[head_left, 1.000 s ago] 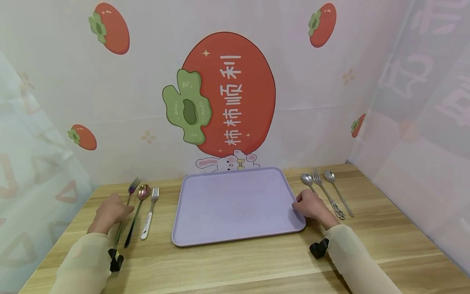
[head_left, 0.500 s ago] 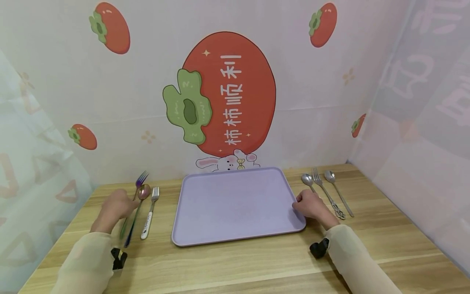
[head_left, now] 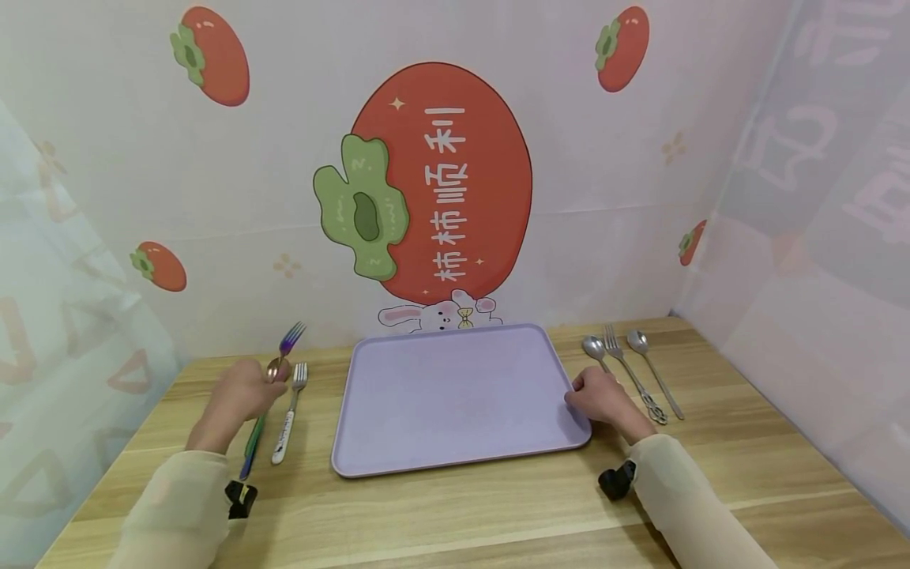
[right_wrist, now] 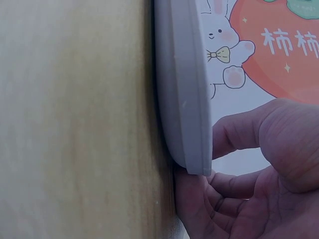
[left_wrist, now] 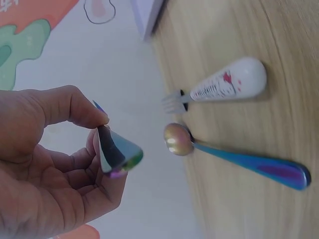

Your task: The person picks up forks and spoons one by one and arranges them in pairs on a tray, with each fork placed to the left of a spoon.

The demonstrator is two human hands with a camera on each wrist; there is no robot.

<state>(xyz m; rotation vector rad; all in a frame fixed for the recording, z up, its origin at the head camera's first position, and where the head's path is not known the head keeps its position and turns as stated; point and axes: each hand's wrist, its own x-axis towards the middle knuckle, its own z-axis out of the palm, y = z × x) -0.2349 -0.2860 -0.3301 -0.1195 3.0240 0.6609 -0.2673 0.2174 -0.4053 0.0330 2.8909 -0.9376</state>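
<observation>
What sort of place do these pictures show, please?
Perhaps a small staged tabletop area: a wood-grain table stands against a fruit-printed backdrop, and a lilac tray lies on it, with cutlery at both sides.

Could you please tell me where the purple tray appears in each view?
Head: the purple tray lies at lower centre, right hand at its edge.
Left wrist: only one part, at the top edge, left of centre.
Right wrist: its side, from top centre down to the hand.
Shared landmark: large red persimmon print.
</observation>
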